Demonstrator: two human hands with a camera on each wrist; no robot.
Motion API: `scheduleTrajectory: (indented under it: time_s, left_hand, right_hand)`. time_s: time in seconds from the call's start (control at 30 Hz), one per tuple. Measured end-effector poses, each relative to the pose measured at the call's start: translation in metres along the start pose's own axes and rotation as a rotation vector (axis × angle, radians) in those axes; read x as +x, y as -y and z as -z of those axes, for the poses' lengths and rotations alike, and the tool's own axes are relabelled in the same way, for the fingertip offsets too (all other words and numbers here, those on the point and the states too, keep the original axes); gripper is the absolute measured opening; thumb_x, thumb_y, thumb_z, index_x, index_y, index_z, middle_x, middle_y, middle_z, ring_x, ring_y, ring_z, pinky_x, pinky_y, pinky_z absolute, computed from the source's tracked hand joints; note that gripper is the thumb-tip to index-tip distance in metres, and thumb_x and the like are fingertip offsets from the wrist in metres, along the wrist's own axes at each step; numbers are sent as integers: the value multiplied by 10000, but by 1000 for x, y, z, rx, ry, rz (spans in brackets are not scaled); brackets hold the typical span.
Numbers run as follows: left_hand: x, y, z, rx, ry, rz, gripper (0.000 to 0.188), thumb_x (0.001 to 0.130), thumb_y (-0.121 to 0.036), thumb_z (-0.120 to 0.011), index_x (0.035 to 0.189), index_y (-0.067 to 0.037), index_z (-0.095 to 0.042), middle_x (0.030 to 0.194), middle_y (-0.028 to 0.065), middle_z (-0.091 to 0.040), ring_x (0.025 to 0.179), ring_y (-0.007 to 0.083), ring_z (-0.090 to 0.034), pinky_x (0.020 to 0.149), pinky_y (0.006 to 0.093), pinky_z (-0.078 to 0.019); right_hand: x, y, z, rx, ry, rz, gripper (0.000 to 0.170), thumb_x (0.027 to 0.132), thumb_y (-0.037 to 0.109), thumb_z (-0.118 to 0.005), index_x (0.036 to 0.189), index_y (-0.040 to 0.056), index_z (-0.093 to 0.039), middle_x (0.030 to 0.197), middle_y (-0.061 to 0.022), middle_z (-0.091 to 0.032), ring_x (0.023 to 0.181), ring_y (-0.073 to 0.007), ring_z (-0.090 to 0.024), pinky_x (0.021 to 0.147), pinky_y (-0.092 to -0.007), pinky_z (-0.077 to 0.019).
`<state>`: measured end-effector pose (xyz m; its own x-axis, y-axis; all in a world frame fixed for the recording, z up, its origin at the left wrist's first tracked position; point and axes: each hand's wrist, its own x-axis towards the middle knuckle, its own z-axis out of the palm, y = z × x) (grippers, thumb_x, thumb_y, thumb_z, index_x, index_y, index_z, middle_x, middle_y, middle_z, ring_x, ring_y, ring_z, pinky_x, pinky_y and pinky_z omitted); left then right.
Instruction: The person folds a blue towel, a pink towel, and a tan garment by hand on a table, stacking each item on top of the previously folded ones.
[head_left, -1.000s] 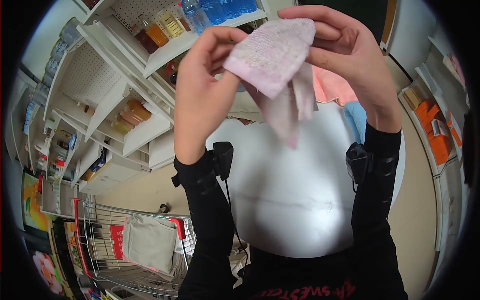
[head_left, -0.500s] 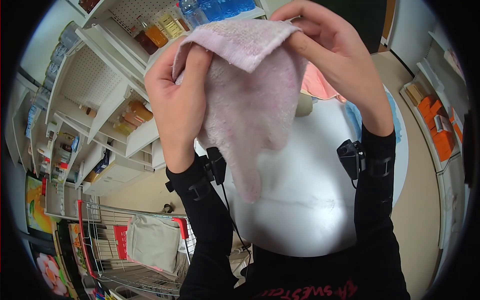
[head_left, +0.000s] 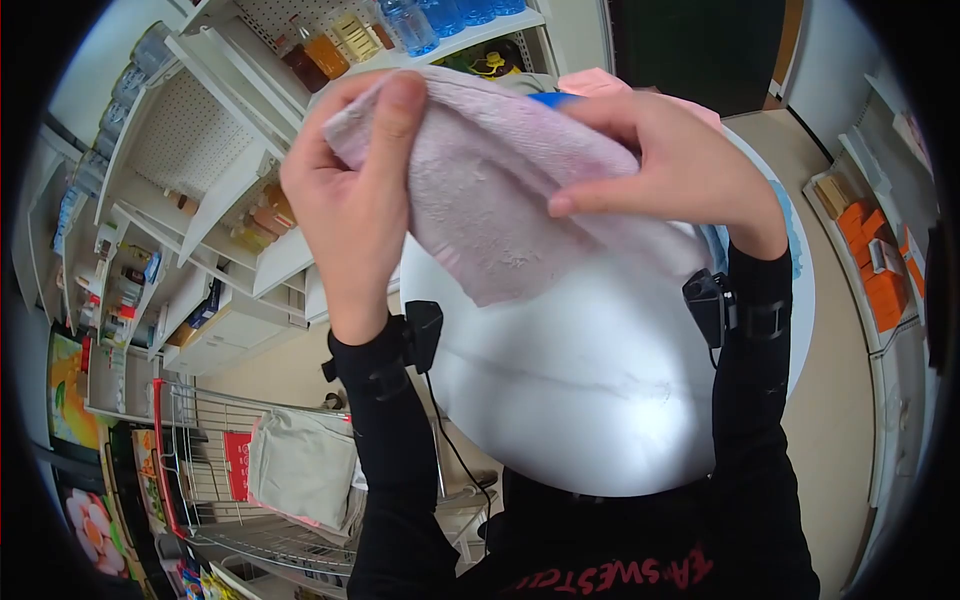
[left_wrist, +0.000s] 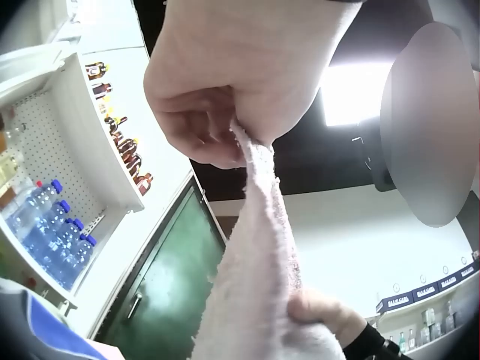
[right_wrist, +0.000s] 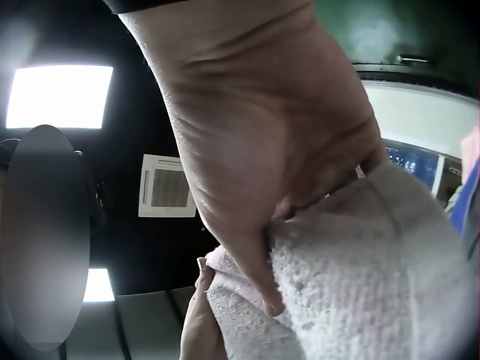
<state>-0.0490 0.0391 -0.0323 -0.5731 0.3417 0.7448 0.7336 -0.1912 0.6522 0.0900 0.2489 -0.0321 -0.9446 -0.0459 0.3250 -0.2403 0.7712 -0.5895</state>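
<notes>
Lying nearest the person: one round, pale, glossy surface. Near left, beside it: one wire cart with red trim, carrying a folded grey cloth, which seems kept compact by its folding.

Above the surface, between both hands: one pale pink cloth, towelling, held in the air, its lower part hanging in loose folds. Left hand: fingers curled, pinching the upper left part against the thumb. Right hand: fingers over the folded upper edge, thumb below, gripping the right side. The two separate grips appear to spread the top and leave the rest to hang; part of the right side is blurred.

Far right, at the surface's edge: one blue cloth. Far side, beyond the hands: peach fabric, partly hidden.

Farther, left: shelving with blue bottles, standing upright in a row, apparently for display.
</notes>
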Motion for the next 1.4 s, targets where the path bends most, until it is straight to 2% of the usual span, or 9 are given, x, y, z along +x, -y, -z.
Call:
scheduleTrajectory:
  time_s: [0.13,0.37,0.53,0.6,0.67,0.73,0.83,1.1,1.4]
  left_hand:
    - [-3,-1,27,93,-28,-36,296,974,-286,-825,1033,-1,-773,877,-31,-710,821,47,-602,757,204,-471]
    - [-3,24,31,148,-40,52,299,991,-281,-807,1042,11,-771,881,-22,-705,818,52,-594,753,209,-474]
    - [-25,-5,48,117,-84,17,260,959,-229,-830,1027,17,-780,859,8,-714,795,78,-618,719,230,-493]
    - [-58,-6,77,97,114,-78,231,898,-179,-860,1011,12,-794,869,41,-759,774,123,-682,703,250,-525]
    - [-75,-17,99,-203,732,63,218,848,-116,-868,1009,17,-806,905,104,-795,800,177,-744,719,275,-561]
    - [-96,-28,100,-96,1030,340,161,871,-77,-849,1001,11,-815,928,129,-803,809,187,-765,709,305,-577]
    - [-137,-13,89,12,1176,586,146,849,-53,-868,977,4,-824,863,106,-801,804,196,-781,704,271,-576]
    - [-142,31,70,168,838,863,205,929,-60,-789,1132,-27,-786,891,71,-771,736,129,-684,678,269,-525]
    - [-147,65,38,550,832,615,232,939,-190,-773,1125,-51,-767,883,81,-736,698,224,-633,677,338,-523]
  right_hand:
    - [-27,-34,-2,52,73,-33,324,896,265,-852,1090,23,-759,936,-9,-702,859,-101,-637,788,-267,-511]
    - [-37,-44,22,284,-368,-49,294,914,275,-836,1079,63,-717,942,-17,-688,904,-126,-669,795,-255,-521]
    - [-81,-20,37,56,-559,122,290,852,193,-858,1080,48,-752,961,-43,-725,870,-160,-703,839,-278,-548]
    - [-117,-7,27,104,-451,221,204,827,105,-830,1010,53,-757,949,-52,-732,824,-183,-702,790,-304,-543]
    - [-153,0,16,177,-165,151,152,831,95,-830,962,68,-759,908,-54,-731,816,-185,-698,737,-322,-538]
    - [-180,1,-2,280,105,-21,148,835,112,-853,943,66,-765,875,-57,-736,818,-172,-701,697,-331,-531]
    - [-199,-16,-37,324,238,-190,146,839,86,-845,957,45,-770,878,-61,-750,794,-176,-704,678,-330,-520]
    - [-168,-32,-57,225,14,-544,148,942,96,-747,1080,43,-750,872,-83,-729,730,-203,-664,675,-312,-504]
    - [-148,-65,-72,-3,-7,-555,245,937,57,-720,1181,57,-717,813,-87,-625,723,-223,-625,714,-335,-520]
